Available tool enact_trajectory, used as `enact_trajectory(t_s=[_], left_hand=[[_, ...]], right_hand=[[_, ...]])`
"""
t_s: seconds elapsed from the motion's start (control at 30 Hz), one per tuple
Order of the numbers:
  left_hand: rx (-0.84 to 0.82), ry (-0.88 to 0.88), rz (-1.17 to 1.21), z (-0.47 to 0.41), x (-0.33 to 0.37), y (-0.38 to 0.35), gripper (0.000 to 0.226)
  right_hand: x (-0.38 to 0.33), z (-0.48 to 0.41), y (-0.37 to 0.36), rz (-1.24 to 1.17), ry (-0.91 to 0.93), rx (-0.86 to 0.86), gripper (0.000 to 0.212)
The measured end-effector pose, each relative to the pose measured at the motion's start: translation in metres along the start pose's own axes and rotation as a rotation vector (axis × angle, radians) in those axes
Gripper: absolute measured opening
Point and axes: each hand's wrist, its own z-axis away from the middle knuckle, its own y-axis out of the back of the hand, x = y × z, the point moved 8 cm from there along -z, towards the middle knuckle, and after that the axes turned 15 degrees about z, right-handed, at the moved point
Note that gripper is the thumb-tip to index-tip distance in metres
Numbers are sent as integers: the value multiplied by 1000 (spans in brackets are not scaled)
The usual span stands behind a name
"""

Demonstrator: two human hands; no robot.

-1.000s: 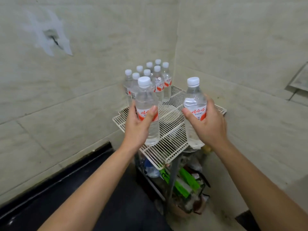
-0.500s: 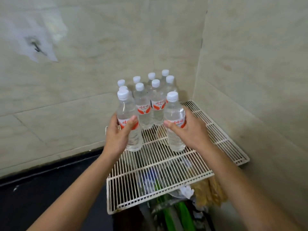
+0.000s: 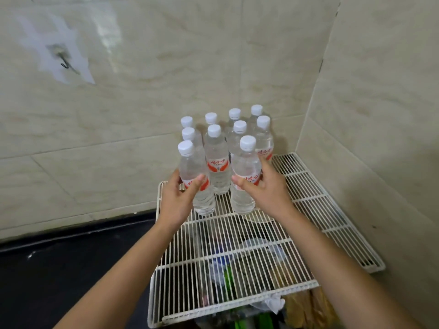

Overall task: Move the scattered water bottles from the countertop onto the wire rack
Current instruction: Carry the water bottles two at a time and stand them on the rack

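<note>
A white wire rack (image 3: 308,200) stands in the tiled corner. Several clear water bottles (image 3: 217,162) with white caps and red-and-white labels stand upright in rows at its back left. My left hand (image 3: 177,198) grips one bottle (image 3: 192,167) round its label at the front left of the group. My right hand (image 3: 266,188) grips another bottle (image 3: 247,162) at the front right. Both held bottles are upright, their bases on or just above the wires; I cannot tell which.
Tiled walls close the rack in behind and on the right. A black countertop (image 3: 59,269) lies at the lower left. Under the rack sit green items (image 3: 263,320), plastic bags and containers. The front and right of the rack are bare wires.
Both hands carried their bottles forward and down to the rack, up against the standing group. The view has moved closer and looks more steeply down.
</note>
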Motion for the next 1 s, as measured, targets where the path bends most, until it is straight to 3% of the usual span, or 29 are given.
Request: enact_trajectory(t_s=[0.23,0.37,0.47,0.63,0.8,1.0], left_hand=[[-19,-20,-115,-4,-9,11,41],[0,-33,-240,-7,-13,16,50],[-103,-54,-260,-10,-10,11,42],[-238,210,-320,8,-47,17,79],[-177,254,-413,17,-71,18,60],[-157,262,-426,7,-77,13,62]], right_hand=[[-27,-6,-38,-143,75,-41,75],[-33,-10,-53,-18,102,-46,95],[-27,-10,-57,69,93,-115,91],[2,4,-78,169,37,-259,86],[10,10,-84,182,10,-213,83],[12,10,-84,271,-18,-109,88]])
